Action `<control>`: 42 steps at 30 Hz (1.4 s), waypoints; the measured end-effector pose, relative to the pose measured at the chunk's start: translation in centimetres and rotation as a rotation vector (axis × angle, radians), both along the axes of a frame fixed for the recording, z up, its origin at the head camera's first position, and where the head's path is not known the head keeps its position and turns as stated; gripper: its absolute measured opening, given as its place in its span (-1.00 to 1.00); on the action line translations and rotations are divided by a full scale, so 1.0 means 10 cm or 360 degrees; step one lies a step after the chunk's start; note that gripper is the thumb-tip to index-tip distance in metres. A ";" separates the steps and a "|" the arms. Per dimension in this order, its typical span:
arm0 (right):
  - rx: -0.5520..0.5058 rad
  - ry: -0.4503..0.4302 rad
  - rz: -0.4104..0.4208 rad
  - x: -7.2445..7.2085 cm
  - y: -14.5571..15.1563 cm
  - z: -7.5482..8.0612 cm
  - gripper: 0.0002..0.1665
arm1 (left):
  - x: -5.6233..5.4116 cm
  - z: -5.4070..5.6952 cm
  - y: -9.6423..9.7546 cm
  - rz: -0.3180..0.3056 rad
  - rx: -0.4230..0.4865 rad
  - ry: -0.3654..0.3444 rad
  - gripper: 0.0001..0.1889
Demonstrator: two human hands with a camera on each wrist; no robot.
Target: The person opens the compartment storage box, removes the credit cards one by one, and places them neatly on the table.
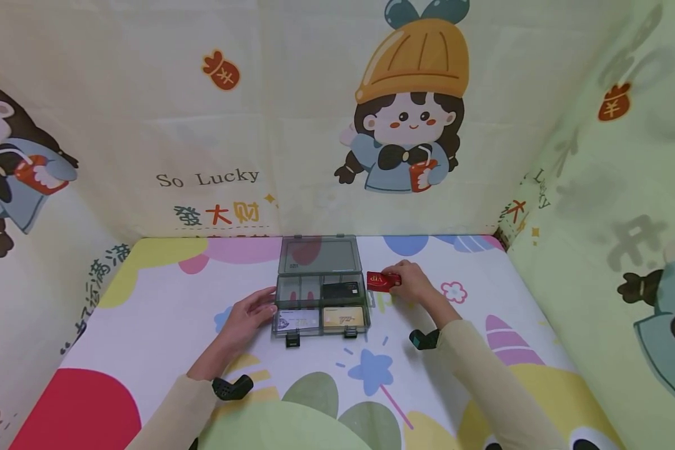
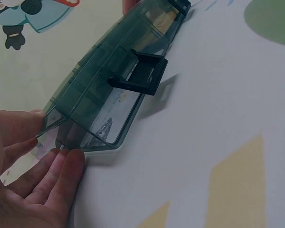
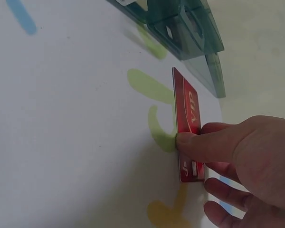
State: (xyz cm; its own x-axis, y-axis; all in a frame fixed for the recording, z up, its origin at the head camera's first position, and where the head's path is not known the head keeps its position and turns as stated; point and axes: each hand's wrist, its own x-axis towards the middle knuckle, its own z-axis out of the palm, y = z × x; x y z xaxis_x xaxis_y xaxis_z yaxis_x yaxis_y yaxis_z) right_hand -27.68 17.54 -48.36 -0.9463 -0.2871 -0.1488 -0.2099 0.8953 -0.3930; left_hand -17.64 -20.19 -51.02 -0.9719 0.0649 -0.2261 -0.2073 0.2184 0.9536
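A clear dark-tinted plastic box [image 1: 322,305] lies on the table with its lid [image 1: 319,256] folded back. My left hand [image 1: 251,312] rests against the box's left side, its fingers [image 2: 69,183] touching the side wall near the corner. Between the thumb and fingers of my right hand [image 1: 412,282] is a red VIP card [image 3: 187,118], pinched near one end just right of the box. A black card [image 1: 340,290] lies in the upper right compartment. Below it is a gold card [image 1: 343,317], and a pale card [image 1: 298,320] occupies the lower left compartment.
Two black latches [image 1: 293,339] hang at the box's front edge. A printed cloth [image 1: 174,337] covers the table, and patterned fabric walls [image 1: 309,125] rise behind and at both sides. Each wrist carries a small black device [image 1: 232,387].
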 end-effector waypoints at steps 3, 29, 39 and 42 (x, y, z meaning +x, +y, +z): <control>0.0002 0.0003 0.0012 -0.04 0.00 0.01 -0.45 | 0.00 0.01 0.01 -0.0007 -0.0017 0.0001 -0.44; -0.0531 0.0048 -0.0206 0.09 -0.13 0.05 -0.62 | 0.00 0.03 0.01 -0.0003 -0.0019 -0.0024 -0.44; -0.0957 -0.0142 -0.0071 0.19 -0.25 0.22 -0.65 | -0.01 0.02 0.02 0.0008 -0.0015 -0.0052 -0.44; -0.1054 -0.0212 -0.0026 0.22 -0.29 0.26 -0.64 | -0.01 0.03 0.02 0.0002 -0.0008 -0.0045 -0.44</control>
State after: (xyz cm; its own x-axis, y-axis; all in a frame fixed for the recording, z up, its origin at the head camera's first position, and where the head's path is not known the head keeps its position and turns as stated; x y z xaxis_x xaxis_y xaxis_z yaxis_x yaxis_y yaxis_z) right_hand -25.53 14.61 -45.73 -0.9370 -0.3437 -0.0620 -0.1101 0.4592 -0.8815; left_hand -17.70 -20.02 -50.74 -0.9653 0.0622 -0.2538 -0.2344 0.2229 0.9462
